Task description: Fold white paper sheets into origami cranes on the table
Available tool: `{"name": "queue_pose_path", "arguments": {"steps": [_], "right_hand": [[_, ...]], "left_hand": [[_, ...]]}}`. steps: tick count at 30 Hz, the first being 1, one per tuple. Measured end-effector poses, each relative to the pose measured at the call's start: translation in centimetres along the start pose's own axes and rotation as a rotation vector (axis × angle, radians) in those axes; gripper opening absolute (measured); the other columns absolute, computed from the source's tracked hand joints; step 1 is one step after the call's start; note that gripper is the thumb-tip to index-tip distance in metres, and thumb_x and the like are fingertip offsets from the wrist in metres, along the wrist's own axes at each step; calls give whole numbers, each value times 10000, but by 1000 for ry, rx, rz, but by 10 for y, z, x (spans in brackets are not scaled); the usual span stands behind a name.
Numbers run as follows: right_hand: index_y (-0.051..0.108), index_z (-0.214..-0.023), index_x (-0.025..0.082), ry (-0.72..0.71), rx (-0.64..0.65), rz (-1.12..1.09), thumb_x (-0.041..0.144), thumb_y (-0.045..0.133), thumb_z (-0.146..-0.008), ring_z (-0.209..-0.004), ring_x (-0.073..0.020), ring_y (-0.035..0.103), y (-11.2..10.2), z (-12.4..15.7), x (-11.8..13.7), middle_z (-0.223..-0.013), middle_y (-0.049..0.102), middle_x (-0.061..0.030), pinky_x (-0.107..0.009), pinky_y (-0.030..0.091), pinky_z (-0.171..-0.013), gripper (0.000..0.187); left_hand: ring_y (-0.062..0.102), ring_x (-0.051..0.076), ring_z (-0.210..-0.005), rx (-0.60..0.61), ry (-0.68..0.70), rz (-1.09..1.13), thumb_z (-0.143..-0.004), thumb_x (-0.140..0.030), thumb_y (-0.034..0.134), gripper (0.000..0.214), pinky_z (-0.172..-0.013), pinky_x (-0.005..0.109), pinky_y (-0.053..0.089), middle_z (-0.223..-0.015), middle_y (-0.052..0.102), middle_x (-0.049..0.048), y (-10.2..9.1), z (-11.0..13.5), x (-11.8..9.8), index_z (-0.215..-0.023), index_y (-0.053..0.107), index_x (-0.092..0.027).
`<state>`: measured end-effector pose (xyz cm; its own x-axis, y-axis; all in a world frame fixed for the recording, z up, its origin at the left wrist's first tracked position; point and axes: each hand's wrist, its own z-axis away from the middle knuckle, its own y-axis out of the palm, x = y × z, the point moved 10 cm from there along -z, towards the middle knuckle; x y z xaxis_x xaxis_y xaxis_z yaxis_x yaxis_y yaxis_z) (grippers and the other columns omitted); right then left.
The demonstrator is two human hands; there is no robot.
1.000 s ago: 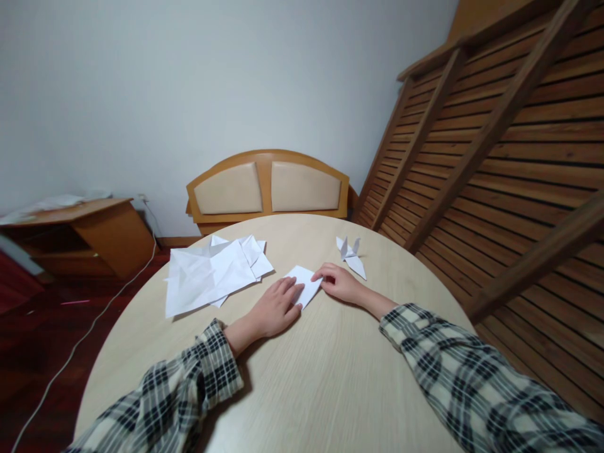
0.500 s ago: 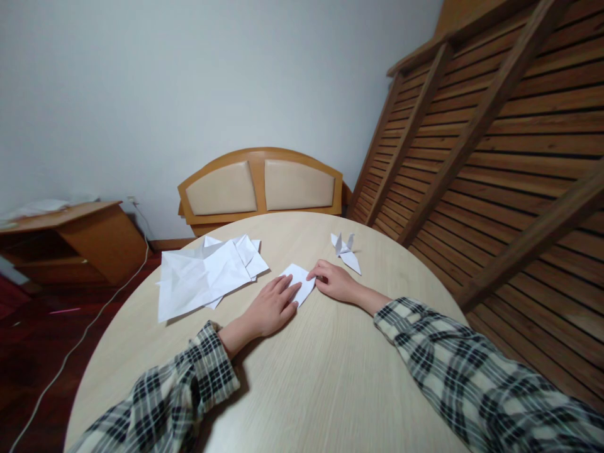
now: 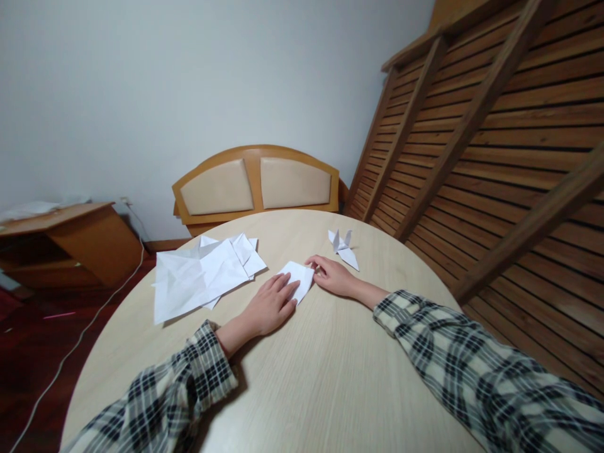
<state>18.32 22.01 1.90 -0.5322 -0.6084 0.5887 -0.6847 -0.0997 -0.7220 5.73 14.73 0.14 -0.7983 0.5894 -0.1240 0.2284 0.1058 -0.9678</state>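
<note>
A small piece of folded white paper (image 3: 301, 277) lies on the round table in front of me. My left hand (image 3: 270, 306) rests flat over its left and lower part, fingers spread and pressing it down. At the paper's right corner, my right hand (image 3: 333, 277) has its thumb and forefinger drawn together on the edge. The exact grip is partly hidden by the curled fingers. Just beyond my right hand stands a folded paper crane (image 3: 346, 250).
Several creased white sheets (image 3: 184, 283) are piled left of my hands on the pale wooden table (image 3: 302, 390). A padded headboard (image 3: 257, 179) stands behind the table, and a slatted wooden frame (image 3: 472, 157) leans at the right. A low cabinet (image 3: 101, 245) and cable are at left.
My right fingers have shifted slightly up along the paper's right edge, towards its upper corner. My left hand stays flat on the paper. The whole view has shifted a little.
</note>
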Motion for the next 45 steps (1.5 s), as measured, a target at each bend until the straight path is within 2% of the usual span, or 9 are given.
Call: {"name": "queue_pose_path", "arguments": {"steps": [4,7,14,20,25,30,35,40,45], "right_hand": [[611,-1042,166,-44,-3,-34,55,512,-810,-692,-127,522,-3,-1,5,-924,646,-32,-250,401,-667,275],[630,-974,165,-92,-8,-38,44,496,-824,-796,-151,560,-5,-3,9,-920,648,-40,-266,422,-727,235],[676,-1020,176,-162,38,8,95,513,-885,-903,-169,592,-3,-5,12,-978,655,-62,-300,458,-822,227],[698,-1011,178,-109,60,86,237,558,-936,-871,-169,591,2,-9,4,-920,628,-54,-291,450,-804,170],[693,-1032,187,-67,66,122,274,572,-938,-873,-161,590,6,-12,-1,-939,618,-47,-277,431,-797,176],[674,-1043,199,-30,70,179,315,572,-941,-851,-155,589,7,-14,-1,-960,618,-43,-267,411,-769,185],[647,-1009,206,0,81,255,320,572,-938,-832,-154,587,8,-15,2,-963,622,-34,-260,382,-729,154],[632,-1022,218,23,85,333,364,563,-942,-833,-165,593,10,-16,2,-986,631,-41,-262,369,-697,180],[616,-1037,210,18,116,389,347,543,-953,-878,-187,611,15,-17,6,-1033,653,-58,-272,376,-696,176]], "left_hand": [[336,296,-1422,8,1,8,-1000,-402,379,498,-1175,493,257,-1519,421,146,1,0,1,-1433,460,-170],[331,288,-1426,11,6,9,-1003,-404,367,498,-1175,493,254,-1526,414,140,1,0,0,-1436,452,-174],[342,300,-1416,17,12,-5,-1002,-417,360,510,-1169,494,260,-1513,425,151,1,0,1,-1435,455,-163],[339,304,-1416,28,6,10,-1002,-387,369,498,-1176,488,251,-1513,423,159,0,0,-1,-1429,458,-149],[328,301,-1424,30,1,8,-996,-404,379,538,-1180,478,253,-1501,430,186,1,0,0,-1434,428,-94],[343,301,-1416,-4,-4,47,-983,-439,394,568,-1176,499,265,-1500,440,172,0,-1,3,-1448,384,-112],[390,327,-1376,-31,-20,100,-958,-432,436,648,-1144,511,319,-1484,444,211,-5,-2,2,-1483,296,-80],[391,316,-1373,-47,29,111,-970,-411,418,656,-1146,516,310,-1514,419,166,-8,-2,-3,-1533,215,-142],[345,278,-1411,13,53,64,-1001,-372,368,543,-1169,497,269,-1515,426,125,-4,-2,-5,-1516,310,-213]]}}
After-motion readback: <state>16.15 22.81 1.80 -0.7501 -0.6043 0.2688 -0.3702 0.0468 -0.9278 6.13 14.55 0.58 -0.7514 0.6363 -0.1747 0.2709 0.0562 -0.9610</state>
